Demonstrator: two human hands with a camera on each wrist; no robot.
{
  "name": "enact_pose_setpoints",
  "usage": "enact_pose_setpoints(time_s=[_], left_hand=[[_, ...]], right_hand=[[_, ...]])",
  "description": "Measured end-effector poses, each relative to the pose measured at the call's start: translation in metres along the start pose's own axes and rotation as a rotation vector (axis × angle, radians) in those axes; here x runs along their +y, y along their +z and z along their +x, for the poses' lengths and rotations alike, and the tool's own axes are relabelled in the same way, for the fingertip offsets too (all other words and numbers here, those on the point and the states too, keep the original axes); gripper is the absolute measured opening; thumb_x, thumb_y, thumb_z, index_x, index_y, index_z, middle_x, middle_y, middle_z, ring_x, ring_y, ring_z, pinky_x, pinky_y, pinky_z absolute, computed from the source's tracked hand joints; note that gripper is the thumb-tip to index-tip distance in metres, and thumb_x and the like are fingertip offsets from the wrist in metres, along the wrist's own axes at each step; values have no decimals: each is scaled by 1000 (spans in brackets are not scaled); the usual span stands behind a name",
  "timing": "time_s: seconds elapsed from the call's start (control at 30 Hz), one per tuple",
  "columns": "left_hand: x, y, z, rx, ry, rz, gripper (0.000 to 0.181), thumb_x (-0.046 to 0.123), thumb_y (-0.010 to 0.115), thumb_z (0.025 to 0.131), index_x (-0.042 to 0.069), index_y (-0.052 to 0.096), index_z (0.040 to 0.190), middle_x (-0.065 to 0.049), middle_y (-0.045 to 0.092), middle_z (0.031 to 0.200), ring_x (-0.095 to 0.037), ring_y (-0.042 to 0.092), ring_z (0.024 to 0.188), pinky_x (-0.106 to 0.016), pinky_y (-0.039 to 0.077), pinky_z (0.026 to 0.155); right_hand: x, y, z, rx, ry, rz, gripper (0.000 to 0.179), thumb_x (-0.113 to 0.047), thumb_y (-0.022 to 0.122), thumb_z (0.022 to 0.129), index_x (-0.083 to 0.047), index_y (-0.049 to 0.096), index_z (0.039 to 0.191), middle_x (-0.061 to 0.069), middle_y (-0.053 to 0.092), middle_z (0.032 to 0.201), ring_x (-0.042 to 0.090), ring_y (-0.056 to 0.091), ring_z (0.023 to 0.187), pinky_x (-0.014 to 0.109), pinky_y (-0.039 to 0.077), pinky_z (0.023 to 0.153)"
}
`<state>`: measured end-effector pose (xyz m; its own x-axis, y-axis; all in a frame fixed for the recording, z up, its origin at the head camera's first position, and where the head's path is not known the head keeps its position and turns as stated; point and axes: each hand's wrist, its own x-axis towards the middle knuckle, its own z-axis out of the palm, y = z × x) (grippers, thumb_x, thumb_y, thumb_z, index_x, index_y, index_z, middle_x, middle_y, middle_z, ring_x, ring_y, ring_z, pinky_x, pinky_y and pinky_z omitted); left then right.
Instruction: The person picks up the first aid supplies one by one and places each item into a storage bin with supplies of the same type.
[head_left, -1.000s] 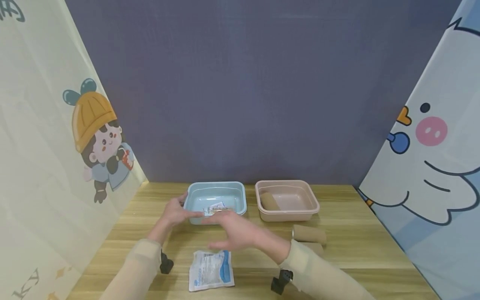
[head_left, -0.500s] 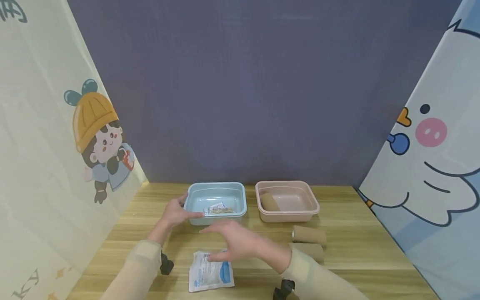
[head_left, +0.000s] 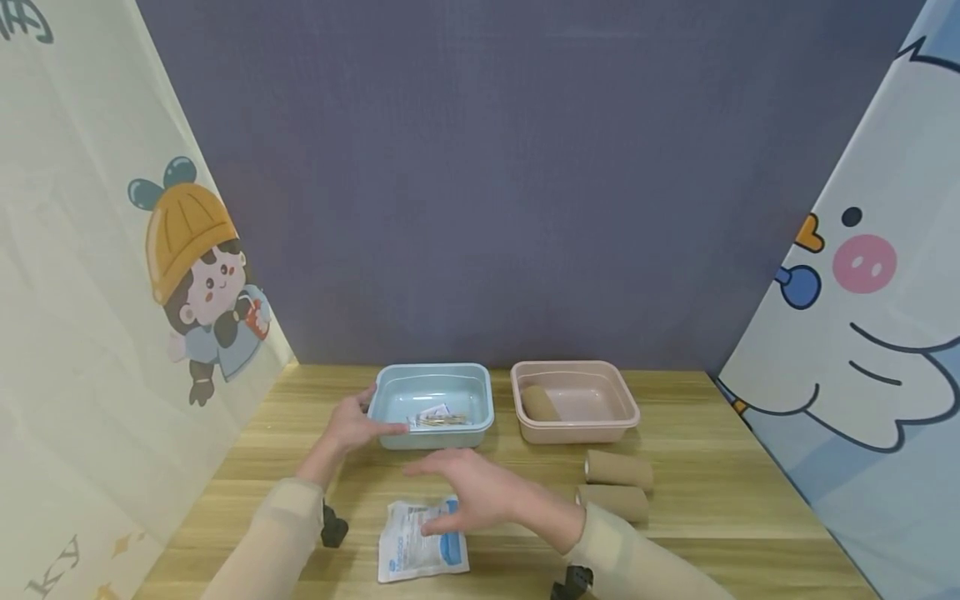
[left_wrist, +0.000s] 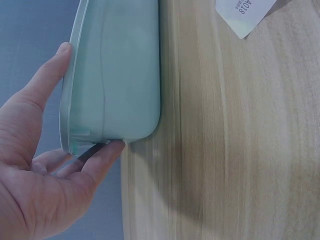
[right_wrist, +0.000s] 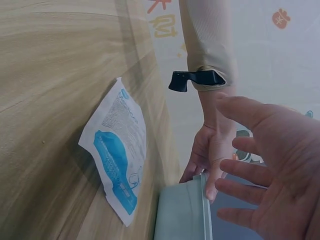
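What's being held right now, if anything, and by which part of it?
The left grip holds the light-blue bin by its front left corner. The right grip holds nothing.

Both sleeved forearms (head_left: 272, 533) reach forward. The left hand (head_left: 351, 424) grips, thumb opposite fingers that look bent from here, though partly hidden; the right hand (head_left: 482, 487) hangs in mid-air, thumb and fingers spread.

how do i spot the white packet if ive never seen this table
In the head view, find the wood-grain table, then the light blue bin at its far side. The white packet lies in front of that bin, partly hidden by the right hand. Unlike the brown rolls to its right, it is flat, with printed text and a blue patch.
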<state>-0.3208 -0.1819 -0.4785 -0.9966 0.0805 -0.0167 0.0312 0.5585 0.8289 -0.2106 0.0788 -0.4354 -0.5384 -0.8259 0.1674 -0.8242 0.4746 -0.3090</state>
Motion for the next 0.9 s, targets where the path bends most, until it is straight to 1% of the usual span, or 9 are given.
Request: enact_pose_setpoints(time_s=[0.2, 0.43, 0.63, 0.8, 0.9], left_hand=[[-1, 1, 0, -8, -3, -3, 119, 31, 99, 73, -7, 30, 163, -38, 51, 153, -47, 62, 133, -54, 55, 111], [0, -1, -1, -4, -9, 2, 121, 34, 99, 73, -6, 29, 164, -38, 51, 153, -48, 62, 132, -54, 56, 110], [2, -1, -1, -4, -11, -5, 121, 34, 99, 73, -5, 29, 164, -38, 52, 152, -48, 63, 131, -54, 56, 109], [1, -1, 0, 2, -10, 3, 120, 33, 99, 73, -5, 30, 164, -37, 52, 153, -48, 61, 134, -56, 53, 113], [1, 0, -1, 3, -11, 4, 118, 32, 98, 74, -4, 30, 164, -37, 52, 153, -48, 60, 135, -57, 52, 113]], right_hand=[[0, 6, -1, -24, -19, -12, 75, -44, 82, 93, -15, 53, 155, 6, 60, 157, 19, 58, 145, 32, 47, 121], [-1, 10, -3, -39, -4, -39, 79, -48, 82, 92, -15, 52, 156, 6, 55, 161, 21, 56, 146, 35, 48, 121], [-2, 13, -1, -53, 1, -50, 79, -48, 83, 91, -15, 53, 155, 7, 56, 160, 21, 56, 146, 35, 47, 122], [-1, 17, 0, -52, -12, -69, 79, -47, 84, 90, -12, 54, 154, 7, 57, 159, 21, 57, 146, 35, 47, 122], [-1, 20, 0, -55, -1, -78, 80, -48, 84, 89, -14, 54, 155, 6, 56, 160, 21, 56, 147, 36, 47, 122]])
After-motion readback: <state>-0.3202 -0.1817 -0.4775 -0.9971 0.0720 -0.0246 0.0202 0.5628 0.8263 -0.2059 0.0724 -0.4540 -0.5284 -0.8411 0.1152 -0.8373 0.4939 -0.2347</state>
